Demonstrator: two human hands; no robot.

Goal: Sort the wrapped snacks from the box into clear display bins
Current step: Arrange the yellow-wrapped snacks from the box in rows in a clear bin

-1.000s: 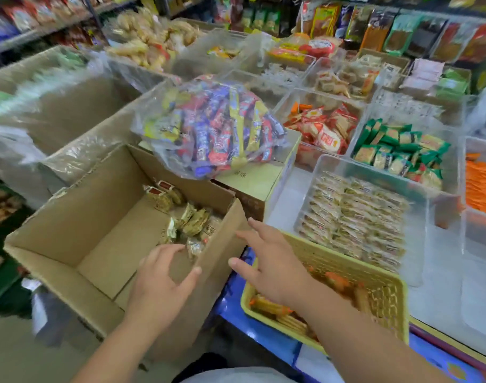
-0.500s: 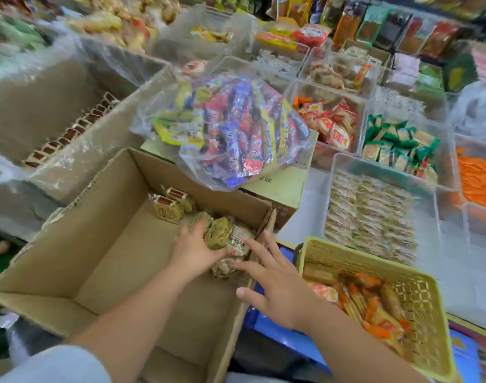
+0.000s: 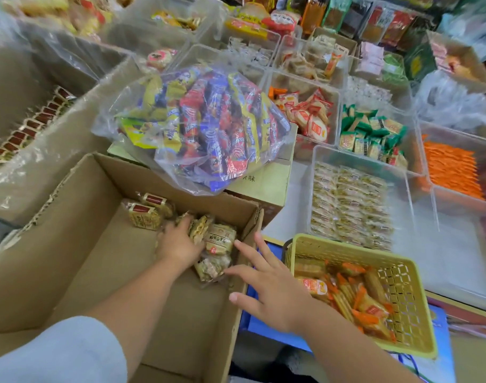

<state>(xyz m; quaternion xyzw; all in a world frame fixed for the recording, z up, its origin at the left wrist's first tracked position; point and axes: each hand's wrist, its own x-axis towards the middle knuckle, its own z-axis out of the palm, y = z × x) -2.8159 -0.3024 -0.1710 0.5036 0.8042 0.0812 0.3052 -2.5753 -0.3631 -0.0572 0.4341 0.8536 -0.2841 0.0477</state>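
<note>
An open cardboard box (image 3: pixel 70 244) stands at the lower left, with several gold-wrapped snacks (image 3: pixel 219 239) heaped in its far right corner. My left hand (image 3: pixel 178 241) is inside the box, its fingers curled over that heap and gripping snacks. My right hand (image 3: pixel 266 286) hovers over the box's right wall with fingers spread, its fingertips close to the lowest wrapped snack (image 3: pixel 213 268). Two more gold snacks with red labels (image 3: pixel 143 214) lie at the box's back wall. A clear display bin (image 3: pixel 355 161) to the right holds rows of similar pale snacks.
A yellow plastic basket (image 3: pixel 407 275) of orange packets sits right of the box. A clear bag of colourful snacks (image 3: pixel 206 125) rests on a closed carton behind it. More clear bins of red, green and orange packets (image 3: pixel 374 134) fill the table beyond. A plastic-lined carton (image 3: pixel 43 150) stands left.
My left hand went from the box's near wall down into the far corner and closed on the snacks. My right hand moved left toward the box. The camera leaned closer.
</note>
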